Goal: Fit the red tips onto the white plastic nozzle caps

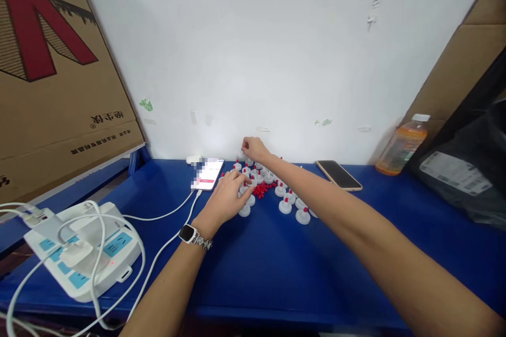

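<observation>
A cluster of small white disc-shaped caps (pixel 302 216) with red tips stands toward the back of the blue table. Among them lies a pile of loose small red tips (pixel 261 189). My left hand (pixel 229 192), wearing a watch, reaches over the left of the cluster; thumb and forefinger close around a red-tipped white cap (pixel 250 181), partly hidden by the fingers. Farther back, close to the wall, my right hand (pixel 255 148) is pinched on a whitish cap (pixel 241 152), faint against the wall. My right forearm hides part of the cluster.
A lit phone (pixel 209 174) on a cable lies left of the caps, a dark phone (pixel 339 175) to their right. An orange drink bottle (pixel 402 145) and a black bag (pixel 466 163) stand at right. A power strip (pixel 85 250) with looping white cables takes up the left.
</observation>
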`<action>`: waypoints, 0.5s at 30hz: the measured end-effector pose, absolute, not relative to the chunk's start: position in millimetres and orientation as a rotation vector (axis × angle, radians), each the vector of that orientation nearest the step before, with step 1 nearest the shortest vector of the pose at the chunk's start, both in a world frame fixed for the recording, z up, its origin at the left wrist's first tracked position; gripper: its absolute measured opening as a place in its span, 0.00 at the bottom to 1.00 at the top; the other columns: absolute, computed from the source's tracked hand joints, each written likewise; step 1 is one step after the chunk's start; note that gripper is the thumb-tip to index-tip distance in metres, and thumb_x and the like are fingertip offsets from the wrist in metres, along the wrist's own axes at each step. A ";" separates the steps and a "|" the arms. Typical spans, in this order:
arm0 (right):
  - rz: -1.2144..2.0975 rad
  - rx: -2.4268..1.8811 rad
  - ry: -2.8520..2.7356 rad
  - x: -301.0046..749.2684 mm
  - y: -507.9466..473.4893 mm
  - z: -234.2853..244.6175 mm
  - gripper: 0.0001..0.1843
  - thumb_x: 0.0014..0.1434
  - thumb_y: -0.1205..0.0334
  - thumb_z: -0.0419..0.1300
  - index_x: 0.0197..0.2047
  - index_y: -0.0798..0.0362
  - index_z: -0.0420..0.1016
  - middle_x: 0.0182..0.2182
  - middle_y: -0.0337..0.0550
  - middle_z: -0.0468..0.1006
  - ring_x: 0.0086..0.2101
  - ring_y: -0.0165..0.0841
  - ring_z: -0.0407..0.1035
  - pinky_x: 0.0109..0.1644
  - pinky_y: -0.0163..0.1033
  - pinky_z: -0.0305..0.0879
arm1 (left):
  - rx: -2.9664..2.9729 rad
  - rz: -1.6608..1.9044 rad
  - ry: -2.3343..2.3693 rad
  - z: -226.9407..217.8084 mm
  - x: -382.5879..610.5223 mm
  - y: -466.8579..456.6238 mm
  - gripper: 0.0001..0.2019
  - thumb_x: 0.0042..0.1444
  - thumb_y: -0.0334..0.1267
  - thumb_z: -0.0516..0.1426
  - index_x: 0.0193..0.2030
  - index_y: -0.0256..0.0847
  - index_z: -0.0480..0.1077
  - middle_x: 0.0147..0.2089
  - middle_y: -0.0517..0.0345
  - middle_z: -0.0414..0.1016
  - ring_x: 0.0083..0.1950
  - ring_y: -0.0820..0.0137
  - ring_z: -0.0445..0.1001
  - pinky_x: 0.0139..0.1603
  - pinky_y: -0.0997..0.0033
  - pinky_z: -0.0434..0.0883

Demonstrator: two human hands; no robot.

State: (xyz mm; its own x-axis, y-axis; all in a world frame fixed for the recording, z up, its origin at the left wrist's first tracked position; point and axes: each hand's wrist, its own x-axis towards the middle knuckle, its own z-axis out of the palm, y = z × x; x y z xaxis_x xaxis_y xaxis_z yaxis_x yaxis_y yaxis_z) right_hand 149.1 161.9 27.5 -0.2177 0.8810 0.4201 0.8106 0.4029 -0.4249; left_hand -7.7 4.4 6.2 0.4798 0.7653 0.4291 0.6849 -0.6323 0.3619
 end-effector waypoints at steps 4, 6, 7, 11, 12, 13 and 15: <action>0.175 -1.468 -2.211 142.4 172.1 23.4 0.06 0.52 0.73 0.61 0.32 0.56 0.78 0.32 0.45 0.81 0.32 0.32 0.71 0.37 0.32 0.63 | 2.604 0.853 1.268 6.8 -6.4 2.9 0.11 0.66 0.44 0.51 0.44 0.43 0.73 0.47 0.51 0.71 0.51 0.57 0.69 0.51 0.54 0.68; 0.189 -1.490 -2.266 143.5 173.3 25.4 0.05 0.52 0.72 0.62 0.31 0.56 0.79 0.30 0.44 0.81 0.31 0.31 0.72 0.37 0.32 0.63 | 2.614 0.857 1.253 7.0 -5.6 1.5 0.11 0.66 0.44 0.51 0.44 0.43 0.72 0.47 0.51 0.71 0.51 0.58 0.69 0.51 0.55 0.68; 0.190 -1.500 -2.282 145.0 173.2 27.1 0.04 0.53 0.70 0.62 0.32 0.56 0.79 0.30 0.44 0.81 0.32 0.31 0.72 0.37 0.32 0.64 | 2.617 0.859 1.249 7.2 -5.2 0.8 0.11 0.66 0.44 0.51 0.44 0.43 0.72 0.47 0.51 0.71 0.51 0.58 0.69 0.51 0.55 0.68; 0.140 -1.563 -2.280 154.5 170.3 31.1 0.08 0.56 0.62 0.62 0.37 0.56 0.81 0.35 0.49 0.82 0.37 0.35 0.74 0.41 0.34 0.65 | 2.631 0.865 1.266 7.9 -3.5 -0.8 0.11 0.66 0.44 0.51 0.44 0.43 0.72 0.46 0.51 0.70 0.51 0.58 0.69 0.52 0.55 0.68; 0.128 -1.586 -2.272 157.3 169.2 30.3 0.09 0.55 0.62 0.63 0.38 0.56 0.81 0.36 0.50 0.82 0.37 0.37 0.74 0.41 0.35 0.65 | 2.634 0.868 1.271 8.1 -3.3 -0.7 0.11 0.66 0.44 0.51 0.44 0.43 0.72 0.47 0.51 0.70 0.51 0.58 0.69 0.52 0.55 0.68; 0.122 -1.607 -2.265 159.8 168.1 28.8 0.08 0.54 0.63 0.64 0.37 0.56 0.81 0.36 0.51 0.82 0.37 0.38 0.74 0.41 0.36 0.65 | 2.634 0.873 1.274 8.1 -3.3 -0.5 0.11 0.66 0.44 0.51 0.44 0.43 0.72 0.47 0.51 0.70 0.52 0.58 0.69 0.53 0.55 0.68; 0.124 -1.629 -2.256 164.2 165.3 25.1 0.06 0.52 0.66 0.64 0.35 0.57 0.81 0.35 0.52 0.82 0.37 0.39 0.74 0.40 0.37 0.66 | 2.629 0.879 1.278 7.7 -3.5 0.3 0.11 0.67 0.44 0.51 0.45 0.44 0.72 0.47 0.52 0.70 0.52 0.59 0.69 0.53 0.54 0.68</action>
State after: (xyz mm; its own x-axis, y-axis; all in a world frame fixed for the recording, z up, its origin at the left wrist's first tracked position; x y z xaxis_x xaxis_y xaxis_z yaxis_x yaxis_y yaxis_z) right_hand 164.2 165.3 25.1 -0.2742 0.9332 0.2321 0.9023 0.3332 -0.2736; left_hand -3.5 0.3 7.7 0.4847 0.7453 0.4578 0.6942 -0.6462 0.3171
